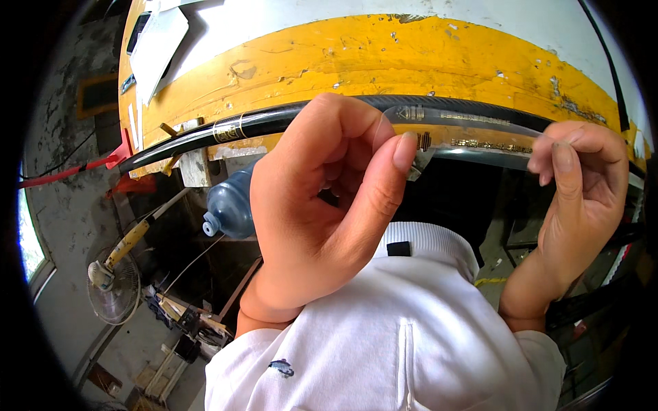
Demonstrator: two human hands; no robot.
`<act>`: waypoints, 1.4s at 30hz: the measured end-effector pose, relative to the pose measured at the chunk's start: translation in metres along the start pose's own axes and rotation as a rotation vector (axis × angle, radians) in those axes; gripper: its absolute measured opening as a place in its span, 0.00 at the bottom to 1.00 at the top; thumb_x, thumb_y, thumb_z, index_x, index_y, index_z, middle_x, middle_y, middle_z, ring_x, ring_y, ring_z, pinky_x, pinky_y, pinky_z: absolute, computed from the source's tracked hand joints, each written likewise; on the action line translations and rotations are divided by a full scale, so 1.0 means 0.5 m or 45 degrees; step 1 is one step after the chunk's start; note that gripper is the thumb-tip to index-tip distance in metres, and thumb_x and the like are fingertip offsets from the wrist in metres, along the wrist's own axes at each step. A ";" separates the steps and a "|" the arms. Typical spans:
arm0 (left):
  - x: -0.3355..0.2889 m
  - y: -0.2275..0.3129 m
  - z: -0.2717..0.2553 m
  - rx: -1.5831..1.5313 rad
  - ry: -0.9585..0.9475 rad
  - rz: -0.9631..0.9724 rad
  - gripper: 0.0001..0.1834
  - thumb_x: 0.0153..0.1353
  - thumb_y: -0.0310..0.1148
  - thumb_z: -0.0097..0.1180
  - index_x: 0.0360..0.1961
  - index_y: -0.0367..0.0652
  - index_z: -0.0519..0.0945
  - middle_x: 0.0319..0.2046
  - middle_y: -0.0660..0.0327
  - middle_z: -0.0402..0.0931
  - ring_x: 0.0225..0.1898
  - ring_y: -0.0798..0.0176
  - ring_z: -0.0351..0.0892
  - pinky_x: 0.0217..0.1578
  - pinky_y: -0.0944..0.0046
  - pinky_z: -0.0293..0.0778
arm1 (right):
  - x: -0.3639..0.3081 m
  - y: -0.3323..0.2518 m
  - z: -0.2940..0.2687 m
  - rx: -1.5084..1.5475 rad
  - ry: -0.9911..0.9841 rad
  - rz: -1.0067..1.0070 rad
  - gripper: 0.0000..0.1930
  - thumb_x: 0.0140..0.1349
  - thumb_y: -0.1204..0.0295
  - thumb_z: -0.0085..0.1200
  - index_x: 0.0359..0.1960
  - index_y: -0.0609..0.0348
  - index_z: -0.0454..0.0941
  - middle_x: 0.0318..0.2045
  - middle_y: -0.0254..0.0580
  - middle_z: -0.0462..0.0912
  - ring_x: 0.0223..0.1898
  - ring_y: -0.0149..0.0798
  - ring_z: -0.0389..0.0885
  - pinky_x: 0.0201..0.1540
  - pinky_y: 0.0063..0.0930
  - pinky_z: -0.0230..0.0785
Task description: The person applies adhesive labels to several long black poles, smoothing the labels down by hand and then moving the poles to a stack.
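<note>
Between my two hands stretches a clear film strip (pixel 473 131) with gold markings, a transfer decal by its look. My left hand (pixel 322 198) pinches its left end between thumb and curled forefinger. The other end sits between the thumb and fingers of my right hand (pixel 582 185), also closed in a pinch. Just behind the strip runs a long black pole (pixel 274 122), glossy at the left with a gold-marked band and woven-looking at the right. Part of the pole is hidden by my left hand. Whether the film touches the pole I cannot tell.
The pole lies along the near edge of a worn yellow-and-white table (pixel 288 58), beside a pale support block (pixel 195 164). White papers (pixel 159 51) lie at the far left. Below are a blue water bottle (pixel 232 204) and a fan (pixel 113 284). A red clamp-like tool (pixel 120 152) is near the pole's left tip.
</note>
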State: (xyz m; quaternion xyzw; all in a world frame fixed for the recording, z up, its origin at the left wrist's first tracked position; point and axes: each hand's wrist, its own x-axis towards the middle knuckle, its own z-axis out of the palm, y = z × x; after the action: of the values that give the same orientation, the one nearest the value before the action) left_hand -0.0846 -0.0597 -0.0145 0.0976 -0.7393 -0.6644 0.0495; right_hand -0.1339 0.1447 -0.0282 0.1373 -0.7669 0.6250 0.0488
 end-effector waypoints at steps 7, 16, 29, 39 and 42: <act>0.005 -0.014 0.007 0.216 0.067 -0.040 0.08 0.60 0.26 0.61 0.30 0.36 0.74 0.21 0.69 0.71 0.15 0.83 0.61 0.15 0.81 0.52 | -0.013 0.026 0.020 -0.244 0.091 -0.148 0.15 0.54 0.89 0.58 0.42 0.62 0.72 0.35 0.42 0.79 0.33 0.25 0.77 0.37 0.14 0.69; 0.018 -0.006 0.010 0.689 0.061 0.063 0.08 0.56 0.23 0.64 0.28 0.36 0.75 0.20 0.69 0.73 0.18 0.81 0.66 0.19 0.82 0.57 | -0.001 0.039 0.009 -0.402 -0.086 -0.275 0.21 0.50 0.91 0.61 0.45 0.62 0.72 0.31 0.39 0.79 0.30 0.24 0.75 0.38 0.15 0.69; 0.022 0.003 0.019 0.681 0.076 -0.027 0.09 0.54 0.22 0.65 0.26 0.38 0.74 0.18 0.70 0.73 0.18 0.81 0.68 0.20 0.82 0.58 | 0.002 0.042 0.003 -0.488 -0.187 -0.315 0.23 0.50 0.92 0.59 0.48 0.66 0.70 0.31 0.44 0.78 0.29 0.26 0.73 0.34 0.15 0.67; 0.023 0.004 0.021 0.680 0.072 -0.004 0.10 0.54 0.22 0.65 0.25 0.39 0.74 0.18 0.70 0.73 0.18 0.82 0.66 0.20 0.81 0.58 | 0.003 0.044 0.005 -0.472 -0.163 -0.336 0.22 0.51 0.93 0.58 0.47 0.66 0.70 0.30 0.43 0.77 0.28 0.26 0.72 0.33 0.15 0.65; 0.022 0.001 0.019 0.663 0.069 0.004 0.10 0.54 0.22 0.65 0.26 0.39 0.74 0.18 0.70 0.73 0.18 0.82 0.67 0.20 0.82 0.58 | 0.003 0.043 0.002 -0.478 -0.190 -0.337 0.21 0.51 0.93 0.58 0.47 0.66 0.70 0.29 0.42 0.76 0.28 0.26 0.72 0.33 0.15 0.65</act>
State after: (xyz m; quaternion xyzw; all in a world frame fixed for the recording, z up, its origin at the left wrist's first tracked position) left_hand -0.0972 -0.0529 -0.0157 0.1238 -0.8840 -0.4488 0.0435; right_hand -0.1411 0.1472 -0.0485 0.2710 -0.8465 0.4476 0.0980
